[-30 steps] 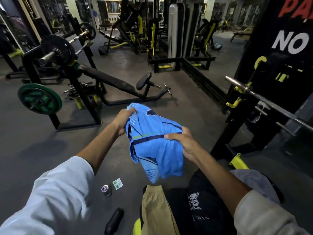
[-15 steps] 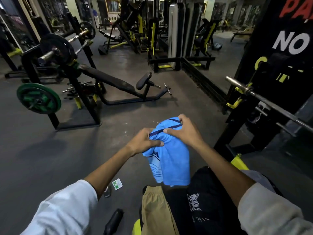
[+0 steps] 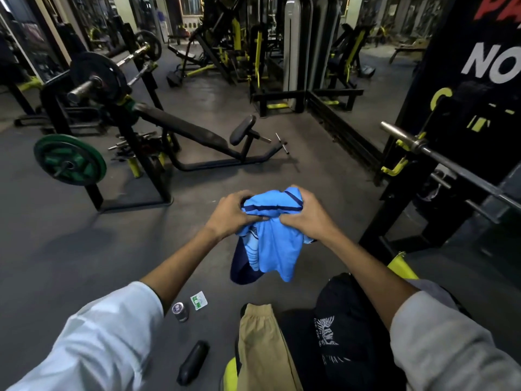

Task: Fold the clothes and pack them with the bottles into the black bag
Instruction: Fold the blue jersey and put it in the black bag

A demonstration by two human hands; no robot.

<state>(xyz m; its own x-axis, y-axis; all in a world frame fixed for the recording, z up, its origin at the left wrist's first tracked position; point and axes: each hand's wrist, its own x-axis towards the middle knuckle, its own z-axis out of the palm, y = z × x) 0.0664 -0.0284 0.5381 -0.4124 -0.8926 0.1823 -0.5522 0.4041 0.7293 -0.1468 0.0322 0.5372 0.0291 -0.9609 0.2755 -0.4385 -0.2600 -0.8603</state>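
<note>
Fingers (image 3: 255,218) partly hidden in blue shirt (image 3: 270,244).

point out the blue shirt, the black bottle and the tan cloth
light blue striped sports shirt (image 3: 275,244), head view, middle of the hanging cloth
black cylindrical bottle (image 3: 194,362), head view, middle of its body
tan fabric garment (image 3: 262,348), head view, centre of its visible surface

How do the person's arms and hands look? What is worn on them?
Left sleeve and right sleeve are pale, whitish, plain, ending near the elbows; forearms bare. Left hand and right hand wear no gloves, and no watch or ring shows.
</note>
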